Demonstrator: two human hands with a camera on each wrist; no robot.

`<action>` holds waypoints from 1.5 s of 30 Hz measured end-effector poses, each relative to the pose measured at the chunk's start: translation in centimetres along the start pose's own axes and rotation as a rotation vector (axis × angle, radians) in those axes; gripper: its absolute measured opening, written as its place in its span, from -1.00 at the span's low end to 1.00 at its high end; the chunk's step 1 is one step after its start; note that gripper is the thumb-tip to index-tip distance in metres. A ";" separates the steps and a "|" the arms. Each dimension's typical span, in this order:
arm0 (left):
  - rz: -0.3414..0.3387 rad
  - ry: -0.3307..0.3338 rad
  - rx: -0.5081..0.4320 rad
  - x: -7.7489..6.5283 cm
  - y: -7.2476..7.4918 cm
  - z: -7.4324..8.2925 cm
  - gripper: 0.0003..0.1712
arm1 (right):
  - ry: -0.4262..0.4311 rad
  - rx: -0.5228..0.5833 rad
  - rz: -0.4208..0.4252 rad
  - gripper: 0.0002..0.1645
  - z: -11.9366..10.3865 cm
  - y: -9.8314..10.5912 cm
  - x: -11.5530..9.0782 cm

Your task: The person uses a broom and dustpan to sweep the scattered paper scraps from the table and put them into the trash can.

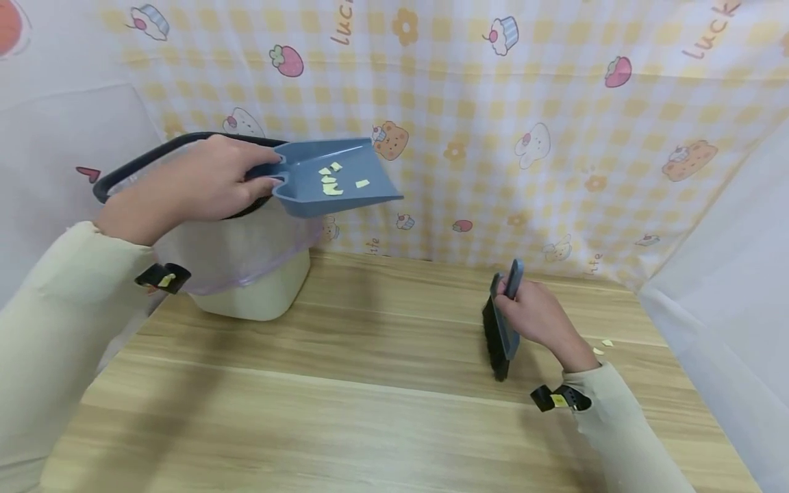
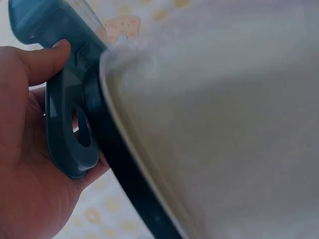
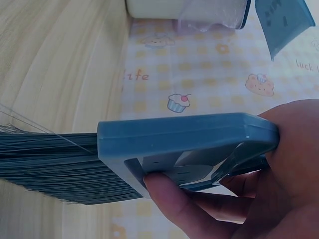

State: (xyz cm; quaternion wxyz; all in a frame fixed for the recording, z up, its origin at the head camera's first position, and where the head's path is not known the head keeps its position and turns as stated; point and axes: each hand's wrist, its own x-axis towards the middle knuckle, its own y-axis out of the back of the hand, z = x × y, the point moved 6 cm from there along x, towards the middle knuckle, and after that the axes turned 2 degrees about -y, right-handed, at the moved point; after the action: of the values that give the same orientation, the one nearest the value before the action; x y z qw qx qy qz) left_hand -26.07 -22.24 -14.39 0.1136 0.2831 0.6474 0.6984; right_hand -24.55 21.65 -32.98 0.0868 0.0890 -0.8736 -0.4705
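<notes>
My left hand (image 1: 218, 178) grips the handle (image 2: 72, 119) of a blue-grey dustpan (image 1: 339, 154) above the trash bin. Several pale yellow paper scraps (image 1: 329, 181) lie in the pan, whose open edge points right. Below the hand stands a cream trash bin (image 1: 253, 294) with a black rim (image 1: 117, 174) and a translucent liner folded over its wall. At the right, my right hand (image 1: 536, 311) holds a blue-grey hand brush (image 3: 184, 134), fingers around its handle. The brush's dark bristles (image 1: 494, 339) point down and left, close over the table.
Two small paper scraps (image 1: 607, 343) lie on the wood-grain table (image 1: 345, 424), just beyond the right wrist. A checked curtain (image 1: 456, 103) hangs along the back edge. White sheets (image 1: 733, 287) close off the sides.
</notes>
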 end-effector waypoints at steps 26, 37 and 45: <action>0.023 0.302 0.132 -8.3 0.9 -11.2 -0.51 | 0.021 -0.025 0.012 -0.66 0.0 -0.1 0.2; -0.022 0.429 0.178 -10.0 0.9 -13.6 -0.44 | 0.024 -0.024 0.009 -0.66 -0.4 0.1 0.1; 0.003 0.362 0.278 -9.7 1.2 -13.3 -0.48 | 0.022 -0.020 0.009 -0.66 -0.5 0.1 -0.1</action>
State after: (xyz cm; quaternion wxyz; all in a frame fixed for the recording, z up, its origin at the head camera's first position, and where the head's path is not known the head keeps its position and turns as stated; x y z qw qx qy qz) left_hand -25.10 -38.68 -15.64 -0.0456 0.1668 0.7468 0.6422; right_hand -24.37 21.35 -32.66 0.0992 0.0894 -0.8681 -0.4781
